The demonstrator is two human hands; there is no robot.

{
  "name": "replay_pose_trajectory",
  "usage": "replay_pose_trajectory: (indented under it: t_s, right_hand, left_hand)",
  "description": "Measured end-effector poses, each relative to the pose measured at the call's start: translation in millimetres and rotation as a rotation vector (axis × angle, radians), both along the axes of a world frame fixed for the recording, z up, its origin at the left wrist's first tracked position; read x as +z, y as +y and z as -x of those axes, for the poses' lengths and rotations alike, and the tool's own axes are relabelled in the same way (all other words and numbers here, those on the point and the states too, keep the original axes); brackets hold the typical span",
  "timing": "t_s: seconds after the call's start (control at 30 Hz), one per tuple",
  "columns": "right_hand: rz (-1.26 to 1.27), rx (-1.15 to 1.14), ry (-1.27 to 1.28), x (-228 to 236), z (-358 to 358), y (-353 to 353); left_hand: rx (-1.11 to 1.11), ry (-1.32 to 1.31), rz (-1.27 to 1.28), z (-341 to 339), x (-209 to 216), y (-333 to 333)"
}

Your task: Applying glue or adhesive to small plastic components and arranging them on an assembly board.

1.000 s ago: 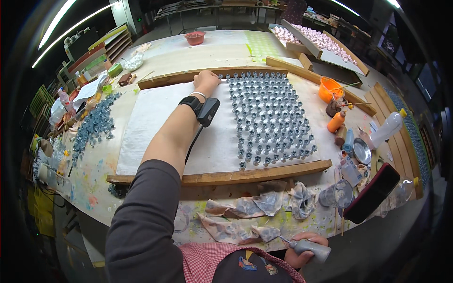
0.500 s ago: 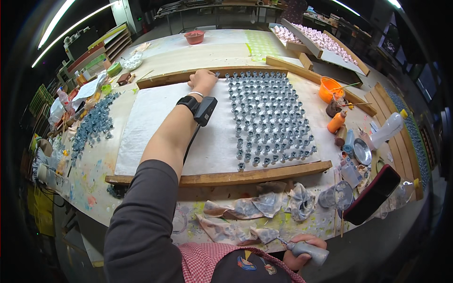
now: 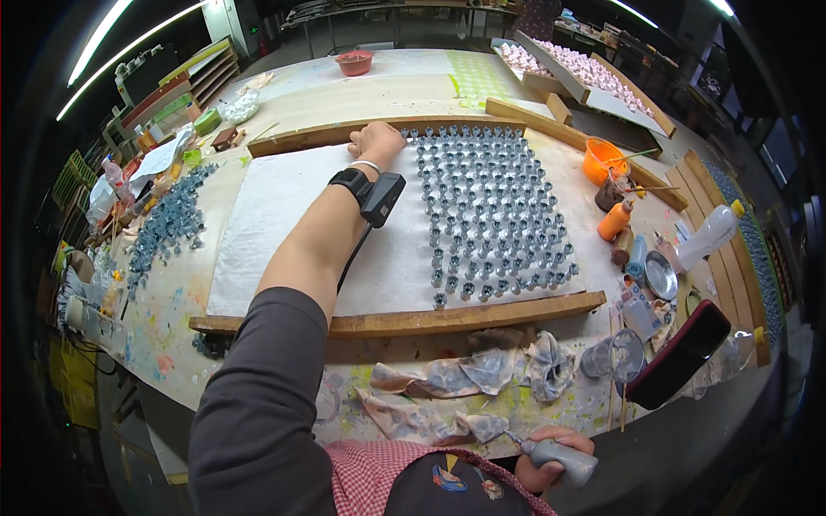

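- While the left hand (image 3: 376, 140) stretches out to 12 o'clock, its curled fingers rest at the top-left corner of the grey figurine rows (image 3: 490, 211) on the white sheet (image 3: 275, 215).
- Right hand (image 3: 551, 451) down at 5 o'clock, fingers wrapped snug round a grey figurine (image 3: 564, 456).
- Paint-stained rags (image 3: 465, 378) sit just above it, orange bowl (image 3: 602, 159) off at 2 o'clock.
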State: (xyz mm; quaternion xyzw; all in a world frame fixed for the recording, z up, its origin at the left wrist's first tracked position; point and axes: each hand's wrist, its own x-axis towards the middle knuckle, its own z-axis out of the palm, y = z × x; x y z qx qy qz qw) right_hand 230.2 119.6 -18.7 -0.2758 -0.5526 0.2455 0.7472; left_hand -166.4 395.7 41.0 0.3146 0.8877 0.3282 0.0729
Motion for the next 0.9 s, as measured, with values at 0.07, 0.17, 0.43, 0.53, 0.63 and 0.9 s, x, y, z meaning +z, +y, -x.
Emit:
replay_pose_trajectory:
  t_s: [0.07, 0.17, 0.43, 0.53, 0.63, 0.9]
  right_hand:
    - [-0.012, 0.026, -0.022, -5, -4, 2]
    - [0.037, 0.072, -0.01, -9, -2, 6]
    - [-0.002, 0.027, 0.059, 0, 15, 15]
    - [-0.062, -0.025, 0.029, 2, 6, 6]
    - [-0.075, -0.012, 0.054, -5, -7, 9]
    - [0.076, -0.092, -0.105, -62, -9, 88]
  left_hand:
    - [0.024, 0.006, 0.043, 0, -1, 4]
    - [-0.02, -0.014, 0.075, 11, -4, 13]
    - [-0.704, 0.955, 0.42, 114, 35, -79]
    - [-0.849, 0.112, 0.126, 28, 103, -176]
    - [-1.128, 0.457, 0.035, -6, 112, -275]
    - [-0.941, 0.582, -0.277, -68, 104, -398]
